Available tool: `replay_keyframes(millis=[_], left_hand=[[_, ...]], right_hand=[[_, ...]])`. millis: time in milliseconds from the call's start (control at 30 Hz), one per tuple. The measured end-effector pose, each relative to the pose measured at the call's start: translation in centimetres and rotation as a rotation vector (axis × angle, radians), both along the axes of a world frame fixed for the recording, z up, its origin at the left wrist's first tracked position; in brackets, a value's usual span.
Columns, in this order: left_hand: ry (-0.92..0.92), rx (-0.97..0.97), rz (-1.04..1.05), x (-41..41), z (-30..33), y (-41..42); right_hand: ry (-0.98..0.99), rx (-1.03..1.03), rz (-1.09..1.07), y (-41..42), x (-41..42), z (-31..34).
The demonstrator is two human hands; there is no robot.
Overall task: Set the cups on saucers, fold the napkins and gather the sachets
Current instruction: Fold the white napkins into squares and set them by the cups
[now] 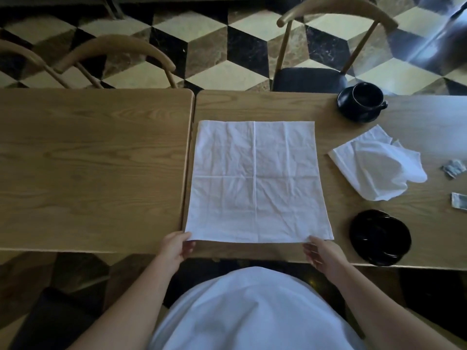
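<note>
White napkin [257, 180] pinched at near corners: left hand [174, 246] clamped on left corner, right hand [322, 252] on right, likely ready for first fold away from body. Cloth spread flat on wooden table [278, 107], long axis running near-to-far. Beyond: crumpled napkin [379, 168], empty saucer [380, 237], sachets [454, 168], cup on saucer [364, 101].

The scene is dim overall, with the near corners falling into deep shadow. Daylight streaks in from the far right, leaving a bluish glare on the floor [439, 44]. The flat white napkin [257, 180] is the brightest area, its creases sharp. The wide-angle lens bows the surface [96, 157] edges, and detail softens toward the frame's borders
</note>
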State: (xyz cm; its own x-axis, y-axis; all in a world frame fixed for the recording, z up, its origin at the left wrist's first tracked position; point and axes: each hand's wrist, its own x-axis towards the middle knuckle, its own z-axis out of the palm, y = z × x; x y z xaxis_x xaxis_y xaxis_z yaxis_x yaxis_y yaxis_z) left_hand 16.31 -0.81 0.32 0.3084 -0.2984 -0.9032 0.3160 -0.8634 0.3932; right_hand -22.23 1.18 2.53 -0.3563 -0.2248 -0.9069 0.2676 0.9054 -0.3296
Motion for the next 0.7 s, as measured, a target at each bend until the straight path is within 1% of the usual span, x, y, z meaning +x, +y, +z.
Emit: replay_keyframes(millis=[67, 233, 367, 433, 567, 633, 700], left_hand=[[-0.016, -0.026, -0.008, 0.4, -0.1, -0.1], [-0.077, -0.151, -0.039, 0.9, 1.0, -2.7], [-0.017, -0.303, -0.064, 1.0, 2.6, -6.0], [0.036, -0.370, -0.062, 1.0, 3.6, -7.7], [0.106, -0.460, -0.108, 0.7, 5.6, -11.3], [0.106, -0.485, -0.130, 0.5, 5.9, -12.8], [0.059, -0.486, -0.152, 0.5, 6.2, -14.1]], right_hand=[[0.047, -0.053, -0.012, -0.4, -0.1, -0.1], [0.134, -0.204, -0.141, -3.0, -0.3, 0.8], [0.252, -0.296, -0.140, -5.8, -1.0, 2.9], [0.274, -0.372, -0.153, -7.2, -1.4, 4.1], [0.236, -0.500, -0.076, -10.1, -2.7, 5.5], [0.165, -0.503, -0.051, -11.8, -3.8, 5.1], [0.096, -0.472, -0.049, -13.5, -4.7, 4.6]])
